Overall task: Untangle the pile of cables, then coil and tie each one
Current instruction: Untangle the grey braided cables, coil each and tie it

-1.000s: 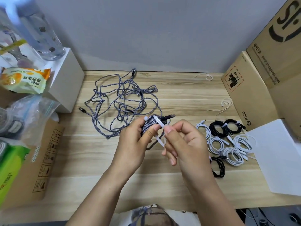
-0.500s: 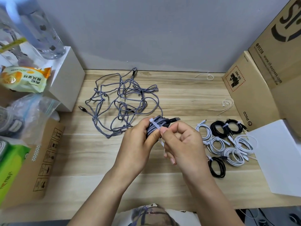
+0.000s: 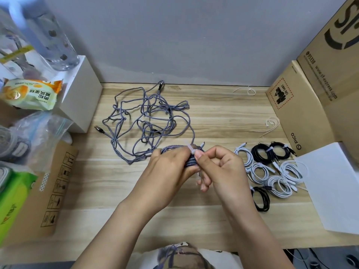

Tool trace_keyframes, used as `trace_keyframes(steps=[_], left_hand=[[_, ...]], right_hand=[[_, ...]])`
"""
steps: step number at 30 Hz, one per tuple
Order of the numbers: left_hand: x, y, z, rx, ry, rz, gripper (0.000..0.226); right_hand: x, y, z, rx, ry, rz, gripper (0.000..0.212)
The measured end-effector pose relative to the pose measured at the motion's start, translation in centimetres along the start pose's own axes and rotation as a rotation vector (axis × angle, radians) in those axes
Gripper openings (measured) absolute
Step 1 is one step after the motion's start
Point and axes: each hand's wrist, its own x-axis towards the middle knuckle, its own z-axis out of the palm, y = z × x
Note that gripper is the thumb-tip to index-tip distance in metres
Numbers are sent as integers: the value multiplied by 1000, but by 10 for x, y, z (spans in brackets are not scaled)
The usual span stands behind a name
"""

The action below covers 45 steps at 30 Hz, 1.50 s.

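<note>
**Tie going round the braided coil: risks and surroundings**

Our left hand [image 3: 165,171] has its grip clamped round the coiled grey-blue braided cable [image 3: 191,162], held just above the pale wooden desk [image 3: 223,117] at centre. Our right hand [image 3: 219,167] pinches the thin white plastic tie [image 3: 191,149] that lies across the top of the coil.

Risks, as we judge them:
- If the left grip slackens, the stiff braid may spring open and the loops spill.
- The tie's tail could slip from the pinch before it is fastened.
- A loose plug end pokes out at the coil's far side; it may snag.

Around: the untangled-yet-uncoiled heap of grey braided cables [image 3: 147,121] lies just behind the hands, near enough to catch. Finished white and black coiled bundles [image 3: 272,171] sit to the right, beside a white sheet [image 3: 334,187]. Spare white ties [image 3: 248,91] lie near the far edge. Cardboard boxes [image 3: 303,105] hem the right side.
</note>
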Motion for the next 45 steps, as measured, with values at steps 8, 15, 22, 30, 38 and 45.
trace_keyframes(steps=[8, 15, 22, 30, 38, 45], left_hand=[[-4, -9, 1, 63, -180, 56, 38], [-6, -6, 11, -69, -206, 26, 49], [-1, -10, 17, -239, -132, -60, 37], [7, -25, 13, -622, 22, -388, 21], [4, -32, 17, -690, 90, -506, 27], [4, -20, 14, -870, 52, -529, 26]], right_hand=[[9, 1, -15, -741, 53, -308, 14], [19, -5, -10, -535, -97, -325, 22], [-2, -17, 3, -182, -116, -422, 11], [-28, -19, 5, 68, -302, -287, 18], [-19, -18, 0, 95, -313, -217, 28], [-5, -6, 6, -142, -268, -431, 6]])
